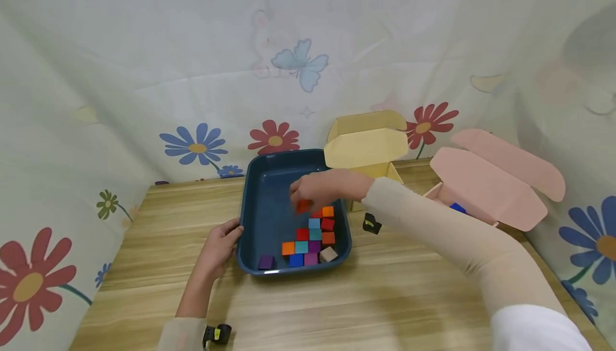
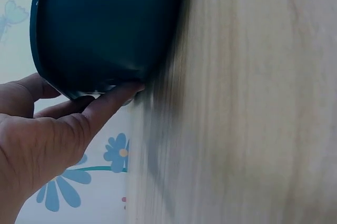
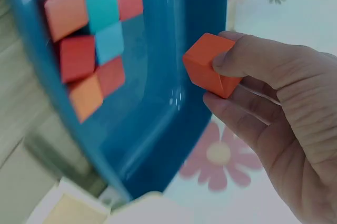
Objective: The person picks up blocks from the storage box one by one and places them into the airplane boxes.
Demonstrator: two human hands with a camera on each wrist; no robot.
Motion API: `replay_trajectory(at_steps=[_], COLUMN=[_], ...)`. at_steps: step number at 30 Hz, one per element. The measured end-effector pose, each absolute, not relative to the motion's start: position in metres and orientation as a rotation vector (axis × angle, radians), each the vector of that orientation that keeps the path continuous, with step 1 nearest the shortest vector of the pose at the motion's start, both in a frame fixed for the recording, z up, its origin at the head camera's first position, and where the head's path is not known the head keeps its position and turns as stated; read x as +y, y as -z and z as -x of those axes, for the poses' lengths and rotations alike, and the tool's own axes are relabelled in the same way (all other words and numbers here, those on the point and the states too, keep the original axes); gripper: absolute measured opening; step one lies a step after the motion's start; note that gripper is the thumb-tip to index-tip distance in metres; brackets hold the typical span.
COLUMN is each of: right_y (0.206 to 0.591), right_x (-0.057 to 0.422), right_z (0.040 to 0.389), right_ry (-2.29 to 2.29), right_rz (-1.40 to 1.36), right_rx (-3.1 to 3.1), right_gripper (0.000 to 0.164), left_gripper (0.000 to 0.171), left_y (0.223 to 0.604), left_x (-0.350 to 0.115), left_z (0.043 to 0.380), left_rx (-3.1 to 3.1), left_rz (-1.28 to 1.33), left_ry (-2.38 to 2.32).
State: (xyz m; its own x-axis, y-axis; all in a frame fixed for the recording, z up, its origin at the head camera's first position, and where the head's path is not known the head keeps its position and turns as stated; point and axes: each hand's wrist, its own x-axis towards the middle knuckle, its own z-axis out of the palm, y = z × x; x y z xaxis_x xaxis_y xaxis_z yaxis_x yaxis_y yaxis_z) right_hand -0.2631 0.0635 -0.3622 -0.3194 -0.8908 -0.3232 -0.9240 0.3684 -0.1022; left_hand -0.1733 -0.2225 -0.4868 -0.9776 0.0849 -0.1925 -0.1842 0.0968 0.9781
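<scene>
A dark blue tray (image 1: 269, 190) stands on the table, with several coloured cubes packed toward its near right corner. My left hand (image 1: 218, 246) grips the tray's left edge; in the left wrist view that hand (image 2: 52, 134) has thumb and fingers on the tray wall (image 2: 105, 34). Over the tray's inside, my right hand (image 1: 320, 186) pinches an orange cube (image 1: 303, 206) between thumb and fingers. That same orange cube shows large in the right wrist view, raised off the tray floor. A purple cube (image 1: 267, 262) lies apart at the tray's near left corner.
A yellow box (image 1: 366, 147) with its lid up stands behind the right forearm. Farther right, a pink box (image 1: 486, 185) is open too, with a blue cube (image 1: 457, 208) inside. A floral cloth (image 1: 207, 89) hangs behind the wooden table (image 1: 308, 308).
</scene>
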Motion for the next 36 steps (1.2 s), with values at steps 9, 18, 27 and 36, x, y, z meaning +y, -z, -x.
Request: replay_trajectory(at_steps=[9, 18, 27, 36], right_y=[0.348, 0.353, 0.356, 0.363], right_x=[0.143, 0.217, 0.285, 0.331], right_z=[0.267, 0.272, 0.268, 0.263], right_ry=[-0.085, 0.016, 0.046, -0.119], right_rz=[1.557, 1.506, 1.352, 1.027], right_rx=[2.458, 2.537, 2.589, 2.630], right_gripper=[0.023, 0.021, 0.019, 0.022], left_gripper=[0.049, 0.048, 0.047, 0.046], left_y=[0.493, 0.501, 0.500, 0.495], left_x=[-0.225, -0.230, -0.218, -0.209], left_z=[0.172, 0.170, 0.162, 0.166], left_rx=[2.055, 1.959, 1.887, 2.005], left_rz=[0.110, 0.128, 0.137, 0.176], left_ry=[-2.030, -2.134, -2.190, -2.169])
